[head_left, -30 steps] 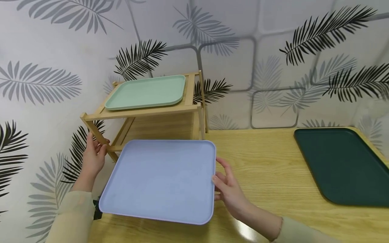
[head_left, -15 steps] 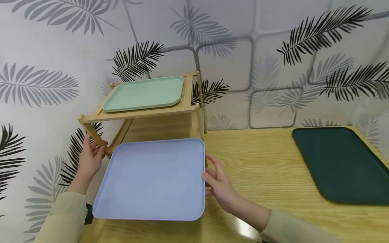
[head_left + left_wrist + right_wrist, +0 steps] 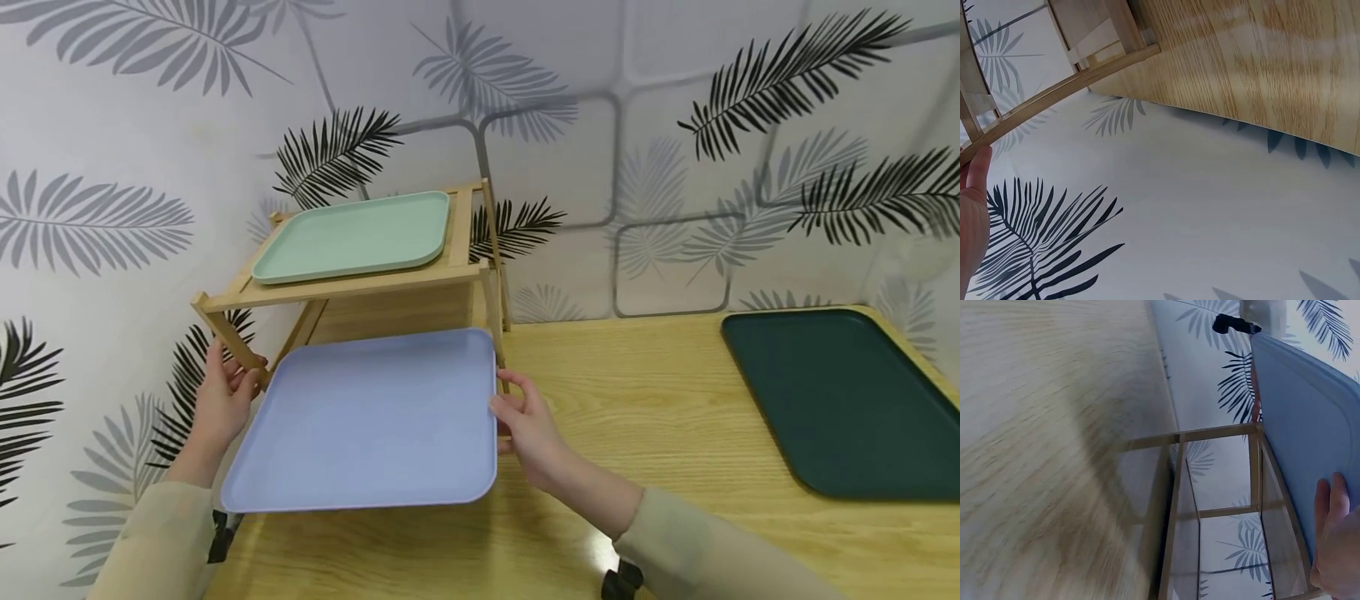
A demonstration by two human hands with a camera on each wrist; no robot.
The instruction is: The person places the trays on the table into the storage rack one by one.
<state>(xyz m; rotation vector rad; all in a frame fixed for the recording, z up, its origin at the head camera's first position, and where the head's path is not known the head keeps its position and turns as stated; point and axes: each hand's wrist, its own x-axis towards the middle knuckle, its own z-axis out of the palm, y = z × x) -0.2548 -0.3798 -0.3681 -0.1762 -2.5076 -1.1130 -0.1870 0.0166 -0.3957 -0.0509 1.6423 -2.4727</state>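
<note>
- My right hand (image 3: 525, 425) grips the right edge of the lilac tray (image 3: 367, 421), thumb on top and fingers curled under the rim.
- My left hand (image 3: 221, 400) sits at the tray's left edge, fingers curled round the front leg of the wooden rack (image 3: 225, 329); I cannot tell whether it also touches the tray.
- The tray lies between my hands, nearly level, its far edge at the rack's lower opening, above the tabletop (image 3: 637, 400).
- Beyond my hands, a mint-green tray (image 3: 352, 236) rests on the rack's top shelf.
- Well off to the right of my right hand, a dark green tray (image 3: 840, 400) lies on the tabletop.
</note>
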